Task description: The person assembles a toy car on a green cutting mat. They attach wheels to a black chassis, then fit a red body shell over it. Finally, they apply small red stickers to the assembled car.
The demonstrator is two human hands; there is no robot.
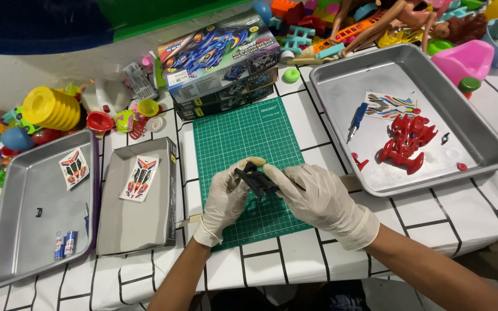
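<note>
Black plastic chassis piece (256, 180), seen from the head camera, sits between both gloved hands over the middle of the green cutting mat (243, 138). Left hand (227, 193) is curled around the piece's left end, thumb and fingers closed on it from the near-left side. Right hand (312, 193) closes on the right end, its index finger stretched along the top of the piece toward the left hand's fingertips, so the two hands nearly touch above it. Only the middle of the piece shows between the gloves.

Far of the mat stands a stack of model car boxes (221, 63). To the right lies a metal tray (479, 132) holding a red car body (406, 144), a blue-handled screwdriver (357, 120) and a sticker sheet (390, 105). To the left are a grey box lid (139, 224) with another sticker sheet (139, 178), and a second metal tray (38, 242) with two small batteries (64, 244). Colourful toys crowd the far edge of the table.
</note>
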